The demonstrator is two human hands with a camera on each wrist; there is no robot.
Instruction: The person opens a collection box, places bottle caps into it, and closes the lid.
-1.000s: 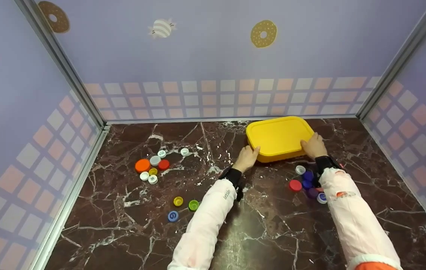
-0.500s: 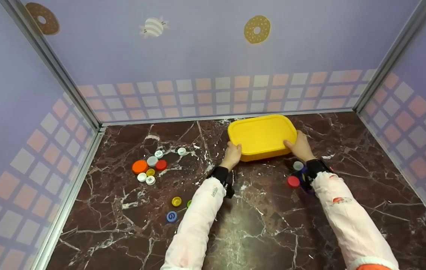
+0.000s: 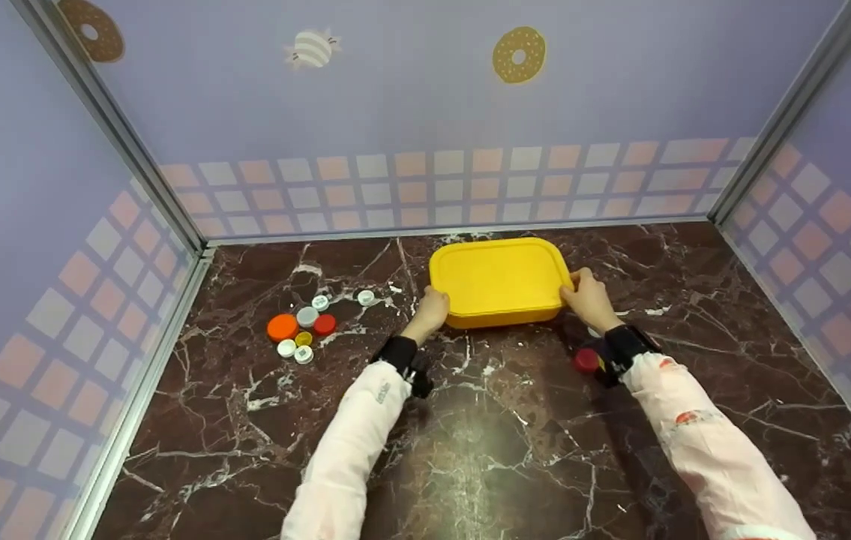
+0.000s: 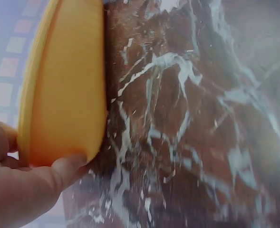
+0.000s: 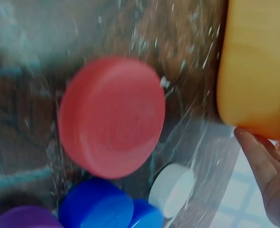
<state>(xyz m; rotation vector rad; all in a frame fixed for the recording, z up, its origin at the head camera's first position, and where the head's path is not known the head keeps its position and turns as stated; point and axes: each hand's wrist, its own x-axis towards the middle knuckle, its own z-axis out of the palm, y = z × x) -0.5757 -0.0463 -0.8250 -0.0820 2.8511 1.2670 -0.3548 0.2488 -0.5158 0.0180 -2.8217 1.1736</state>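
Holding the yellow box [image 3: 498, 279] between them, the left hand [image 3: 429, 309] and the right hand [image 3: 587, 300] have their fingers grasping its opposite ends. The box is near the back wall [image 3: 425, 97], above or on the bench [image 3: 470, 465]; I cannot tell which. To its left, a group of caps [image 3: 307, 317] lies well apart. Near the right wristband [image 3: 627, 346] there is a pinkish-red cap [image 3: 587, 361], with two blue caps [image 5: 96, 205], a white cap [image 5: 172, 191] and a purple cap [image 5: 28, 218] close to it.
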